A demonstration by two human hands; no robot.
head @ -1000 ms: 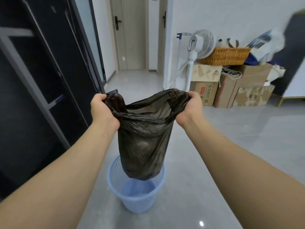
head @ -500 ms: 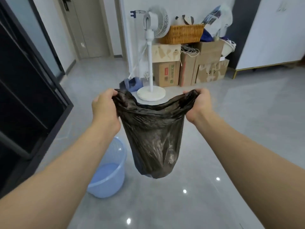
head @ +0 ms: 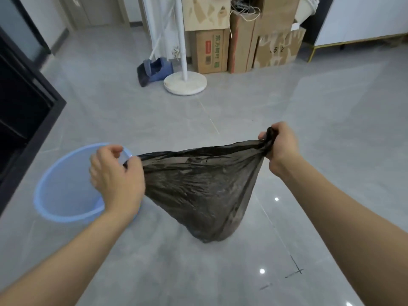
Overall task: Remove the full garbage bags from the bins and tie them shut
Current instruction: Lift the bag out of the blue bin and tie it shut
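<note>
Your garbage bag (head: 198,191) hangs clear of the blue bin (head: 66,184), its bottom low over the floor (head: 309,129) or resting on it, its mouth stretched sideways between your fists. Your right hand (head: 280,146) clenches one gathered corner, higher up; your left hand (head: 117,177) pinches the opposite corner, fingers partly loose. Your left hand hides its own grip, and the contents cannot be made out.

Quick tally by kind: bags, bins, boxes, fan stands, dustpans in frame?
Bag: 1
Bin: 1
Boxes: 4 ()
Fan stand: 1
Dustpan: 1
Total: 8
</note>
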